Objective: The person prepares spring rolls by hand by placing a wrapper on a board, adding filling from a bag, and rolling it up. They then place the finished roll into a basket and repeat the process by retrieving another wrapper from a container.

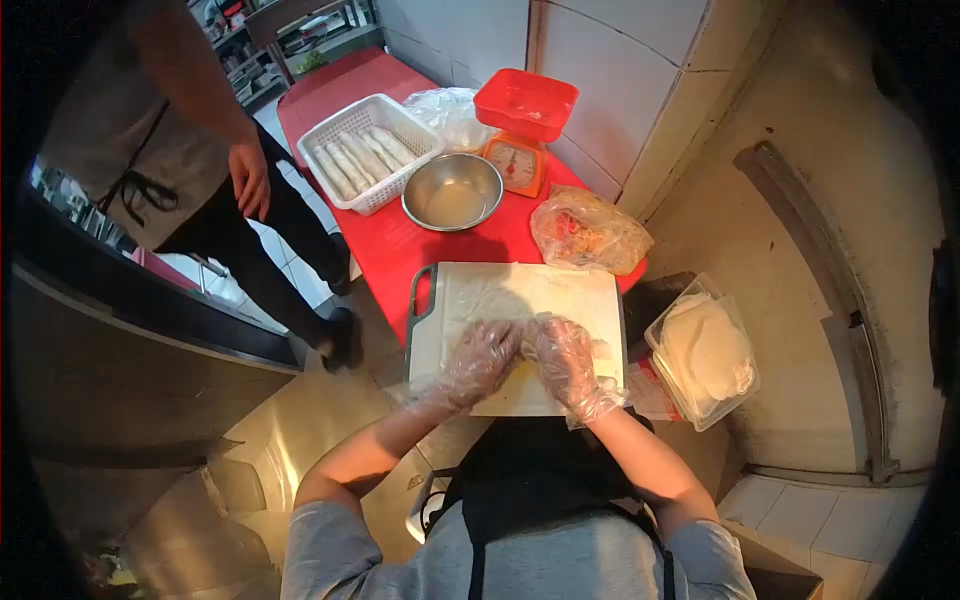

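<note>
Centre of the frame: 2 hands in clear plastic gloves work over a white cutting board (425, 370) at the near end of a red table (385, 245). The left hand (484, 355) and the right hand (562, 358) lie close together on a thin, pale sheet (500, 290), which is spread over the board. The fingers of each hand are curled and bunched together; whether they clamp the sheet cannot be told, since the hands hide the contact. Just beyond the board, to the upper right, is a clear bag (592, 232) of orange-coloured food. Upper centre: a metal bowl (453, 195) stands beside an orange dial scale (516, 166) bearing a red tray (526, 103). To the bowl's upper left, a white perforated basket (374, 205) holds a row of pale rolls (362, 160). Right of centre: a clear container (743, 398) holds pale, flat rounds (712, 345). Upper left: 1 other person (185, 130) stands beside the table.
</note>
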Demonstrator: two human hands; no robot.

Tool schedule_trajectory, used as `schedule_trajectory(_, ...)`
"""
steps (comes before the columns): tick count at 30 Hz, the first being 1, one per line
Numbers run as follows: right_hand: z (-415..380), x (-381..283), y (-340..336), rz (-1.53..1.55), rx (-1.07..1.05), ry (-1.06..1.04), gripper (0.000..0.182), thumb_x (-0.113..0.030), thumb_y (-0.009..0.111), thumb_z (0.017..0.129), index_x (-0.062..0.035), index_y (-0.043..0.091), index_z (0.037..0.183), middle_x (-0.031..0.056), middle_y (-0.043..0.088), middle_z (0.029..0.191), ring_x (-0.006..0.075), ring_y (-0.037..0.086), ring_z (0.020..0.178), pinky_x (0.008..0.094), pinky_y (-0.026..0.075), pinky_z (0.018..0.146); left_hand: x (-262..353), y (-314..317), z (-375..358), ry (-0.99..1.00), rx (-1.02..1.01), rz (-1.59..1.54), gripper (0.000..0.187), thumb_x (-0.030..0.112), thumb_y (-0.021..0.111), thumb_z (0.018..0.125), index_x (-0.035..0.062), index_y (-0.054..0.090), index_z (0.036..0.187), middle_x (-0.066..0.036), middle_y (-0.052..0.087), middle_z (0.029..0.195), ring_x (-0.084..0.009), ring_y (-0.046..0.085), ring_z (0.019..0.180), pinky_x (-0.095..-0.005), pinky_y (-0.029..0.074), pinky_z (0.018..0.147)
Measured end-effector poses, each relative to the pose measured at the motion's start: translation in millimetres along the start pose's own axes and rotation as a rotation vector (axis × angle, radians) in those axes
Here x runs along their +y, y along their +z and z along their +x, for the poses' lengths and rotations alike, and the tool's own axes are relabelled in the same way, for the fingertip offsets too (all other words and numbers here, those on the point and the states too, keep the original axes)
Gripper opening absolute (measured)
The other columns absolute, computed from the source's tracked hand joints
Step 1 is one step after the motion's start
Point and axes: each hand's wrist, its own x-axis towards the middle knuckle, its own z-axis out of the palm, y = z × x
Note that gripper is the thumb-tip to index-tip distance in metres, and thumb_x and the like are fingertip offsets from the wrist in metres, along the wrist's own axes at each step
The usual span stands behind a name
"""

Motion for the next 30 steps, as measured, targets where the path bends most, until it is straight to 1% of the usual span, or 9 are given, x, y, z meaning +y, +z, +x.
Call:
schedule_trajectory(5,-15,20,17,0.17,0.192,-0.17,0.017,-0.011,0.067,0.08,-0.0047,0.065,0.096,0.0152,0.065,0.095,0.0373,0.06,0.087,0.0451,0.048,0.077,-4,-13,2,0.019,0.003,0.002,0.038,0.014,0.067,0.086,0.0053,0.059,0.122,-0.015,0.059,0.106,-0.0349,0.057,0.098,-0.0454,0.047,0.085)
schedule_trajectory(8,-2,29,-8,0.145,-0.007,-0.245,0.02,-0.014,0.064,0.083,-0.004,0.064,0.1,0.0146,0.064,0.096,0.0374,0.06,0.088,0.0443,0.048,0.078,-5,-17,11,0.004,-0.066,-0.013,0.039,0.014,0.067,0.086,0.0057,0.059,0.123,-0.015,0.058,0.106,-0.0343,0.057,0.098,-0.0455,0.047,0.085)
schedule_trajectory(11,0,20,-7,-0.145,-0.14,-0.077,0.025,-0.016,0.061,0.083,-0.0041,0.065,0.105,0.0134,0.064,0.097,0.0351,0.06,0.092,0.0454,0.046,0.081,12,-24,6,-0.03,0.089,0.099,0.04,0.013,0.068,0.085,0.0052,0.058,0.123,-0.016,0.058,0.11,-0.0359,0.057,0.1,-0.0463,0.047,0.087)
schedule_trajectory(14,-13,33,47,-0.205,0.357,-0.061,0.029,-0.016,0.06,0.082,-0.0058,0.066,0.109,0.013,0.065,0.101,0.032,0.061,0.095,0.0451,0.047,0.084,4,-22,5,0.087,0.181,0.033,0.04,0.011,0.068,0.084,0.004,0.059,0.121,-0.018,0.058,0.114,-0.0385,0.057,0.103,-0.0468,0.047,0.089)
schedule_trajectory(17,0,-20,32,-0.24,0.061,-0.056,0.029,-0.016,0.058,0.084,-0.0057,0.065,0.111,0.0137,0.067,0.105,0.0324,0.062,0.099,0.0464,0.048,0.088,-10,-15,6,0.076,0.118,-0.05,0.037,0.009,0.068,0.084,0.0032,0.06,0.119,-0.019,0.058,0.117,-0.0394,0.058,0.105,-0.0471,0.048,0.089)
schedule_trajectory(21,-25,37,79,0.12,0.139,-0.047,0.025,-0.013,0.056,0.087,-0.0048,0.065,0.108,0.0162,0.066,0.106,0.0329,0.063,0.099,0.0456,0.049,0.09,-9,-22,10,0.038,0.036,-0.08,0.03,0.008,0.064,0.084,0.0021,0.061,0.114,-0.018,0.059,0.112,-0.0386,0.058,0.102,-0.0461,0.049,0.088)
schedule_trajectory(26,-34,54,-39,-0.054,-0.018,-0.09,0.022,-0.01,0.058,0.084,-0.0037,0.067,0.103,0.0165,0.067,0.102,0.0323,0.064,0.095,0.0434,0.052,0.085,-13,-22,12,0.061,0.031,-0.07,0.027,0.007,0.064,0.083,0.0037,0.062,0.11,-0.017,0.06,0.106,-0.0377,0.059,0.097,-0.0459,0.051,0.083)
schedule_trajectory(29,-30,42,-61,-0.255,-0.139,-0.027,0.023,-0.011,0.06,0.084,-0.0021,0.066,0.105,0.0154,0.068,0.102,0.0331,0.065,0.095,0.0435,0.052,0.085,-16,-24,15,0.058,-0.069,-0.092,0.026,0.009,0.065,0.083,0.0049,0.062,0.108,-0.016,0.061,0.105,-0.0374,0.059,0.096,-0.0466,0.051,0.081)
schedule_trajectory(30,-27,39,-54,-0.259,-0.055,-0.151,0.023,-0.013,0.062,0.084,-0.0026,0.067,0.104,0.0152,0.068,0.101,0.0331,0.065,0.095,0.0434,0.052,0.085,-19,-25,19,0.061,-0.118,-0.1,0.026,0.01,0.066,0.083,0.0053,0.062,0.108,-0.016,0.061,0.104,-0.0373,0.06,0.096,-0.0468,0.051,0.08)
